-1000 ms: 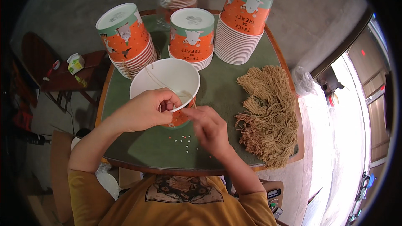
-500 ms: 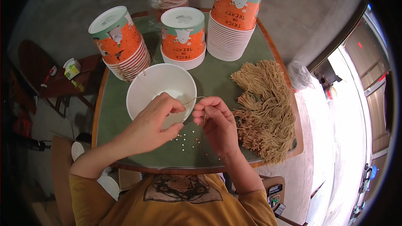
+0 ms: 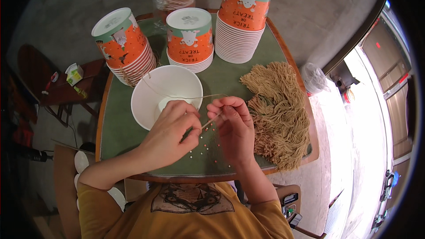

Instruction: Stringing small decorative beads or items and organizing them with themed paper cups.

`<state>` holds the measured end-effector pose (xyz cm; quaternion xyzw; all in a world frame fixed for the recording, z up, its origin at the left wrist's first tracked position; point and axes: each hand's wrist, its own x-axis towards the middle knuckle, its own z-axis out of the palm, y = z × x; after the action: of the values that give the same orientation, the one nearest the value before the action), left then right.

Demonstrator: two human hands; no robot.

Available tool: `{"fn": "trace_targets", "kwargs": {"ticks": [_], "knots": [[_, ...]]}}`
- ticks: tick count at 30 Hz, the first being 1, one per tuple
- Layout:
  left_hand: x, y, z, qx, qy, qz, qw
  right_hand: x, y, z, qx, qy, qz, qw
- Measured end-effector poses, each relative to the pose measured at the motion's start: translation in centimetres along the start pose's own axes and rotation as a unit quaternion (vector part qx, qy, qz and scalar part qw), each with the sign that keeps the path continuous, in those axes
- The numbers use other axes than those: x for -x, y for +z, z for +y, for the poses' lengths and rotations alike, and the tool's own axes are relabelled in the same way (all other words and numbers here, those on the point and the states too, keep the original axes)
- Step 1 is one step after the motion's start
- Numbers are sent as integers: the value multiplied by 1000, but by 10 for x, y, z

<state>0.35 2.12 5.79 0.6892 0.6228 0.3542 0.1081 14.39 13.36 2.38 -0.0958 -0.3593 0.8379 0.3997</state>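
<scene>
Head view: both hands (image 3: 170, 130) (image 3: 236, 128) pinch tan cord (image 3: 211, 121) (thin) near a bucket (image 3: 144, 102).

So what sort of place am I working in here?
Possibly a small informal workshop, perhaps in a home or garage: there's a bare grey wall, upturned bucket stacks and a heap of tan twine on a green-topped table.

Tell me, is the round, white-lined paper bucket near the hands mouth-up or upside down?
Mouth-up. You can look down into the bucket: its open rim, white inner wall and bottom all show.
</scene>
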Motion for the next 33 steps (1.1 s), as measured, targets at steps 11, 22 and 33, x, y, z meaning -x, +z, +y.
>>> {"fn": "trace_targets", "kwargs": {"ticks": [11,22,33], "knots": [[-8,-5,2,-24,3,6,1000,20,-7,4,347,1,-101,932],[4,-25,-2,5,-147,-61,987,21,-18,14,479,-110,-23,870],[0,-40,-11,37,-212,-87,973,11,-4,38,571,-319,-45,755]]}}
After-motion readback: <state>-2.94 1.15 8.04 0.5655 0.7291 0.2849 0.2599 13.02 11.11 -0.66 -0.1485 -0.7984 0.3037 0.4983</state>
